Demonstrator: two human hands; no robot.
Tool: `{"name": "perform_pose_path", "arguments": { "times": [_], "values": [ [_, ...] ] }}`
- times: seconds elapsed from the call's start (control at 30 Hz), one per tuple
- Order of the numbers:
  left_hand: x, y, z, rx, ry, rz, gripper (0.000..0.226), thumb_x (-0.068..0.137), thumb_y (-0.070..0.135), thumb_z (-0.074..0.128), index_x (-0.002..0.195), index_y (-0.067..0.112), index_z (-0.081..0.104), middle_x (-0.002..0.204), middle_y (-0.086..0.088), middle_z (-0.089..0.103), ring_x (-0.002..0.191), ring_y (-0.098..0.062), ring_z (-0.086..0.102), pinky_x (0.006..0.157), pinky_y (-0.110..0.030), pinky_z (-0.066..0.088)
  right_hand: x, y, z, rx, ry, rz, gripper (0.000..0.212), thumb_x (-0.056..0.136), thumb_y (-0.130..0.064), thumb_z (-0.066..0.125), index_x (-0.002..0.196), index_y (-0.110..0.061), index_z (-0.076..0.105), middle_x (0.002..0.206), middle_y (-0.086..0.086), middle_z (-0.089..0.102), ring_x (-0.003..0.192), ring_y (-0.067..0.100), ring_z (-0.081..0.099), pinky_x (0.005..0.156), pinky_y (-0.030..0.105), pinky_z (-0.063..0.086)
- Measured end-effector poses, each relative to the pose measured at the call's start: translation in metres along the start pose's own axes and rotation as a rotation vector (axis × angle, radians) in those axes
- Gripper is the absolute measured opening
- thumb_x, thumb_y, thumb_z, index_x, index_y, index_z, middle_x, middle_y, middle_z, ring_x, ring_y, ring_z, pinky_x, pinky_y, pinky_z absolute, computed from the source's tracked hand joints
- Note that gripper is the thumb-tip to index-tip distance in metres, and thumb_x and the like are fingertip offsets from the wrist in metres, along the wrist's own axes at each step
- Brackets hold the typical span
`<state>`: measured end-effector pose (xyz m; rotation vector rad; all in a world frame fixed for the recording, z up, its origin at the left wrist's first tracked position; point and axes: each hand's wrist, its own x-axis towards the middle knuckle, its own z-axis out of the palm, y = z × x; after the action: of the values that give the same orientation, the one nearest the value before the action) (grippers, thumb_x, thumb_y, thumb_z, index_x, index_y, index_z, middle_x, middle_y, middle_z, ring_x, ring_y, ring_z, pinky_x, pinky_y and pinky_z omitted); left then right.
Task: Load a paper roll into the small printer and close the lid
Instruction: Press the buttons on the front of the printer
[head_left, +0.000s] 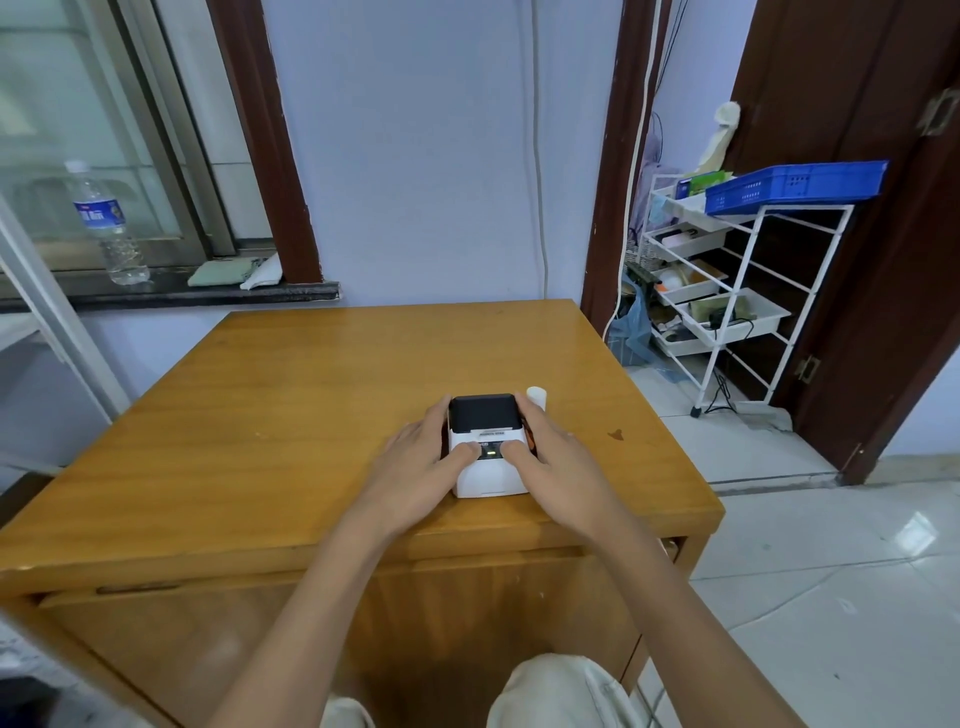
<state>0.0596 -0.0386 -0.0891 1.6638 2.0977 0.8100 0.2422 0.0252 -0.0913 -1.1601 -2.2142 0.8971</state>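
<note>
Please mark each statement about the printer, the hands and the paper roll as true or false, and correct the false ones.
1. Both hands hold the printer. True: left hand, right hand.
2. The printer lid is open. False: the black lid is down.
3. The paper roll stands on the table. True.
4. The roll is left of the printer. False: it is at its right, behind the right hand.
</note>
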Motion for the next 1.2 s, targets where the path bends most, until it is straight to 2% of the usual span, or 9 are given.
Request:
{"name": "perform_pose_path", "arguments": {
  "times": [0.23, 0.4, 0.67, 0.9, 1.2],
  "values": [
    [0.0001, 0.0008, 0.0008, 0.005, 0.007, -0.001, 0.071, 0.101, 0.044, 0.047, 0.164, 0.030, 0.016, 0.161, 0.005, 0.042, 0.147, -0.020, 0.036, 0.116, -0.039, 0.030, -0.0007, -0.0006, -0.0005, -0.014, 0.005, -0.002, 0.068, 0.105, -0.040, 0.043, 0.167, -0.032, 0.015, 0.164, -0.007, 0.042, 0.138, 0.015, 0.047, 0.107, 0.036, 0.043],
    [0.0007, 0.0007, 0.0011, 0.012, 0.000, -0.006, 0.072, 0.101, 0.045, 0.045, 0.164, 0.031, 0.014, 0.163, 0.005, 0.039, 0.148, -0.019, 0.033, 0.117, -0.039, 0.030, 0.0010, 0.0010, 0.0002, -0.018, 0.003, -0.009, 0.068, 0.105, -0.038, 0.045, 0.167, -0.032, 0.017, 0.164, -0.008, 0.041, 0.139, 0.016, 0.046, 0.103, 0.034, 0.042],
    [-0.0046, 0.0052, 0.0008, -0.011, 0.006, -0.007, 0.070, 0.102, 0.041, 0.041, 0.165, 0.028, 0.013, 0.163, 0.003, 0.038, 0.147, -0.018, 0.033, 0.111, -0.034, 0.029, 0.0013, 0.0033, 0.0007, 0.000, -0.018, -0.004, 0.077, 0.095, -0.056, 0.043, 0.166, -0.036, 0.018, 0.167, -0.011, 0.038, 0.146, 0.017, 0.044, 0.117, 0.045, 0.041],
    [-0.0055, 0.0065, -0.0004, 0.004, -0.001, -0.009, 0.070, 0.103, 0.040, 0.039, 0.166, 0.027, 0.011, 0.165, 0.003, 0.035, 0.148, -0.018, 0.032, 0.110, -0.034, 0.029, 0.0010, 0.0015, 0.0000, -0.027, -0.018, -0.007, 0.075, 0.098, -0.055, 0.043, 0.166, -0.036, 0.017, 0.167, -0.010, 0.038, 0.146, 0.018, 0.044, 0.116, 0.046, 0.041],
    [-0.0065, 0.0067, -0.0008, 0.026, -0.006, -0.014, 0.071, 0.103, 0.041, 0.036, 0.166, 0.027, 0.007, 0.160, -0.001, 0.041, 0.144, -0.019, 0.036, 0.110, -0.036, 0.032, 0.0002, 0.0012, -0.0006, -0.059, -0.003, -0.041, 0.066, 0.105, -0.046, 0.047, 0.165, -0.034, 0.021, 0.162, -0.012, 0.044, 0.140, 0.016, 0.049, 0.107, 0.035, 0.042]
  ]
}}
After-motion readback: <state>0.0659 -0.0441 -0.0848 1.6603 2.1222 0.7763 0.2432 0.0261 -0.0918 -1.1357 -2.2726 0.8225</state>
